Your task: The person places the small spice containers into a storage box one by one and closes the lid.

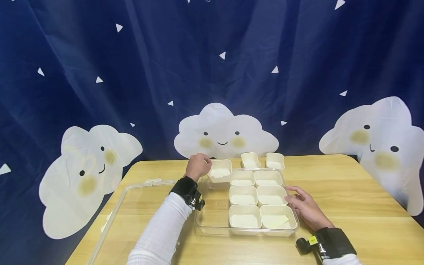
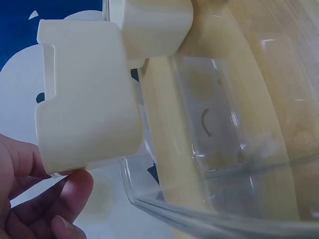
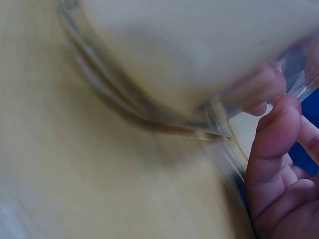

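Observation:
A clear plastic tray (image 1: 212, 221) lies on the wooden table and holds several cream bins (image 1: 244, 194) in two columns on its right side. My left hand (image 1: 198, 166) grips one cream bin (image 1: 220, 170) by its left end, over the tray's far left corner. The left wrist view shows that bin (image 2: 84, 109) pinched between my thumb and fingers (image 2: 70, 191), just above the tray's rim (image 2: 149, 199). My right hand (image 1: 306, 208) lies with relaxed fingers against the tray's right wall; its fingertips (image 3: 276, 134) touch the clear wall (image 3: 149, 109).
A clear lid (image 1: 132, 206) lies flat to the left of the tray. Two loose cream bins (image 1: 250, 160) (image 1: 275, 161) stand on the table behind the tray. A dark blue curtain with white clouds hangs close behind the table's far edge.

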`<state>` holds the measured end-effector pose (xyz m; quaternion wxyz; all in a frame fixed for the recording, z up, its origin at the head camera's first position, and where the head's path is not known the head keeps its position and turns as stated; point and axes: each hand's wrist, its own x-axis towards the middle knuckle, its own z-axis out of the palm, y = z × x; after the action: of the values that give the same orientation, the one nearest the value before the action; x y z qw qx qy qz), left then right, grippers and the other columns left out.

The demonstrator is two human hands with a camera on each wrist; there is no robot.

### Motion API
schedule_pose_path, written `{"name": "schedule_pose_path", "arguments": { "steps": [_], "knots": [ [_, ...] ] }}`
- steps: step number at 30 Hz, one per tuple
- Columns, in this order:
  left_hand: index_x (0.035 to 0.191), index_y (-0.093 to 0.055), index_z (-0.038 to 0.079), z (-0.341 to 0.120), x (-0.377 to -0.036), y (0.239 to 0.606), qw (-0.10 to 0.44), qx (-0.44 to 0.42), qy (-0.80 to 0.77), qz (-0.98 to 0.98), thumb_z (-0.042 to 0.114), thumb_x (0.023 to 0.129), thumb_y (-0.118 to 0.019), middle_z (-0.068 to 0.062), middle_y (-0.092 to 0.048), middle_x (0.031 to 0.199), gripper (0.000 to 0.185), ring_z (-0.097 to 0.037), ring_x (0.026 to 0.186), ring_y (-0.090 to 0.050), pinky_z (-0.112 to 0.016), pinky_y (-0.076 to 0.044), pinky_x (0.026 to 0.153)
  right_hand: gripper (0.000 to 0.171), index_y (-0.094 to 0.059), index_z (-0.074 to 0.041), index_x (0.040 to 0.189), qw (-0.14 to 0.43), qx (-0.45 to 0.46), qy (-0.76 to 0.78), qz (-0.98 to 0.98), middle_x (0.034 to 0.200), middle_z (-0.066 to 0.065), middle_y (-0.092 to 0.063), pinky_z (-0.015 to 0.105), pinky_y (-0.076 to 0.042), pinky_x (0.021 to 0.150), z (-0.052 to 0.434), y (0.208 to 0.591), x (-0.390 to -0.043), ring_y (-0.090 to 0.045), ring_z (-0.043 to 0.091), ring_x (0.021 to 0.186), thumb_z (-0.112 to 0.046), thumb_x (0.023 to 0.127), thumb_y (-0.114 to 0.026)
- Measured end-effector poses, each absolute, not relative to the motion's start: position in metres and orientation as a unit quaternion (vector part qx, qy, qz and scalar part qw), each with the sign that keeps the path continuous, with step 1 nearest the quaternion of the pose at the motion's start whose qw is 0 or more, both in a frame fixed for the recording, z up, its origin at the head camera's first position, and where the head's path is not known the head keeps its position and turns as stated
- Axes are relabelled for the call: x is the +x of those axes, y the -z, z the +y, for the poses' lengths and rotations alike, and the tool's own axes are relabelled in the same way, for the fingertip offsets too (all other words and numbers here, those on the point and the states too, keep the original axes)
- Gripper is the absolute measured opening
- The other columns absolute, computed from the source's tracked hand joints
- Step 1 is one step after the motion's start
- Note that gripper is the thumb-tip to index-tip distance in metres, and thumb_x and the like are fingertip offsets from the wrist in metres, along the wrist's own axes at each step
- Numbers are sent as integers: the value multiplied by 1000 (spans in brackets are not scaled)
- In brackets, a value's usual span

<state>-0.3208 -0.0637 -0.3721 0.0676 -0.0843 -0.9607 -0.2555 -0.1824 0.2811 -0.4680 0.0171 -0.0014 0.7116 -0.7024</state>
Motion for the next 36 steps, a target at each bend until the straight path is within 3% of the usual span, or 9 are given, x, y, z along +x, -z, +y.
{"name": "schedule_pose_path", "arguments": {
  "steps": [24, 36],
  "knots": [
    [60, -65, 13, -71, -314, 373, 57, -79, 245, -965, 6, 84, -57, -1, -63, 76, 27, -18, 61, -51, -33, -40, 66, 49, -35, 8, 137, 16, 0, 710, 704, 100, 13, -57, 31, -55, 69, 282, 469, -183, -62, 16, 80, -6, 95, -57],
    [65, -68, 11, -70, -313, 375, 56, -99, 242, -964, 5, 85, -58, -2, -61, 73, 24, -17, 57, -49, -33, -41, 66, 48, -38, 7, 135, 16, -1, 706, 709, 99, 14, -56, 31, -55, 69, 283, 470, -183, -61, 16, 80, -9, 94, -58]
  ]
}}
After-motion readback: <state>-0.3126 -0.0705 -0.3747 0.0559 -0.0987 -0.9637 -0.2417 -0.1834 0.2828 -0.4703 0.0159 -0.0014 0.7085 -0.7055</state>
